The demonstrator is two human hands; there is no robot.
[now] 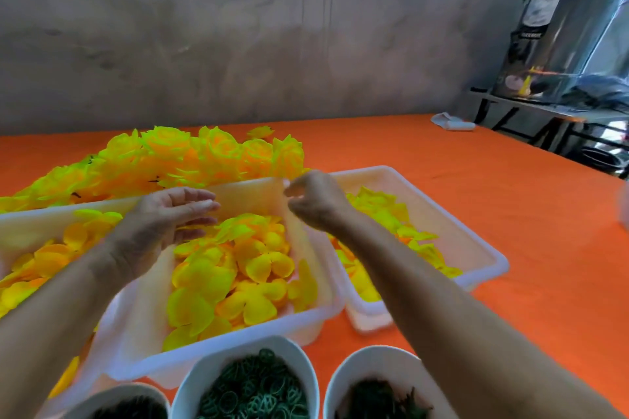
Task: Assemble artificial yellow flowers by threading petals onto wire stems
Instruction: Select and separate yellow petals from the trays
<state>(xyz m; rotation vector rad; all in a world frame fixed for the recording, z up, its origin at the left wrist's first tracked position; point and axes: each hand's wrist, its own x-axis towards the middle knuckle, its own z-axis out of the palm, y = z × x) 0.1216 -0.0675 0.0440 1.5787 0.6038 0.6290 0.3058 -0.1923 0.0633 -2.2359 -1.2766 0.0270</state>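
Note:
Loose yellow petals (221, 282) fill the middle white tray (238, 340). My left hand (163, 218) hovers over that tray with its fingers held straight, palm facing right, holding nothing. My right hand (316, 201) hangs above the tray's far right corner with loosely curled fingers; I see nothing between them. A pile of finished yellow flowers (190, 160) lies behind the trays. No wire stem shows in either hand.
A second tray (476, 248) with yellow petals stands on the right, another (20, 224) on the left. Three white bowls with dark green parts (252, 384) line the near edge. The orange table (510, 197) stretches right; a white cloth (452, 122) lies far back.

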